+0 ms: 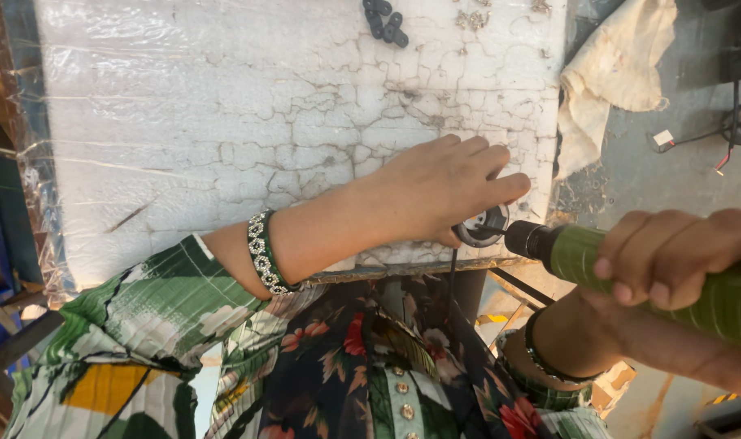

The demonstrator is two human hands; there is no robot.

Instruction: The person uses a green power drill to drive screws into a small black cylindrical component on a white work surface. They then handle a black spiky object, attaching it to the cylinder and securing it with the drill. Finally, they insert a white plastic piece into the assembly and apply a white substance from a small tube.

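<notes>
My left hand (444,189) reaches across the white cracked work surface (248,122) and pinches a small dark round ring-shaped part (482,226) at the surface's near right edge. A thin black wire hangs down from that part. My right hand (671,256) is wrapped around a green cylindrical power screwdriver (712,289). Its black tip (523,238) points left and touches the round part. A beaded bracelet sits on my left wrist.
A small pile of black parts (386,21) lies at the far edge of the surface. A cream cloth (610,73) hangs off its right side above a grey floor. Red and black wires (716,142) lie at the far right. Foil lines the surface's left edge.
</notes>
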